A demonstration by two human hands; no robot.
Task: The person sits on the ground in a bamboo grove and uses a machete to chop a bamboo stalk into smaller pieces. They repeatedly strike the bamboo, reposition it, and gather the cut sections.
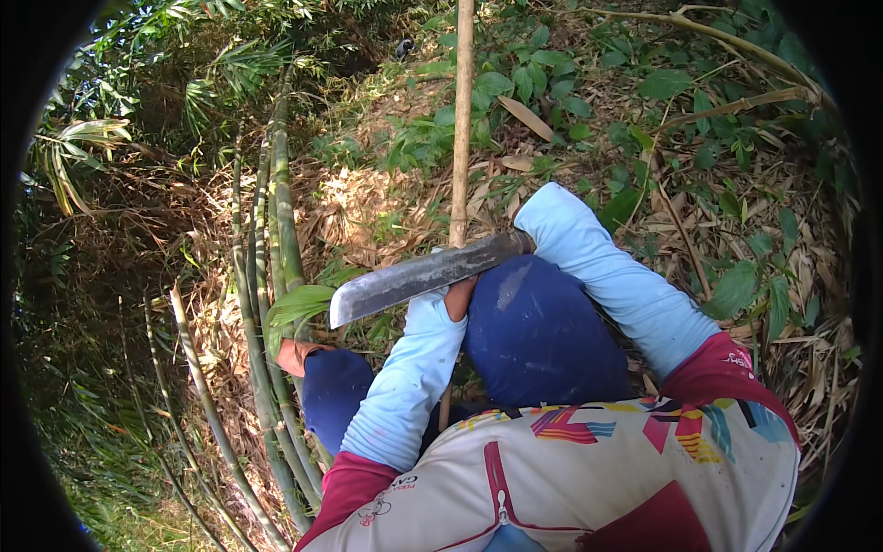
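Across the front of the raised blue-clad knee (543, 327) lies a machete (405, 283), its long axis slanting from the handle end beside the right cuff (556, 216) down to a broad, blunt tip on the left. The left hand (460, 296) shows partly under the blade, its fingers hidden, so I cannot tell whether they grip; the right hand is mostly concealed at its cuff, its fingers likewise unreadable. A straight wooden pole (462, 120) runs nearly upright toward the upper edge, passing behind the blade. Beyond the blade's upper edge, left of the pole, opens leaf-littered ground (354, 207); off the tip, room is narrower, with a green leaf (302, 304) and bamboo stems (283, 212) close by.
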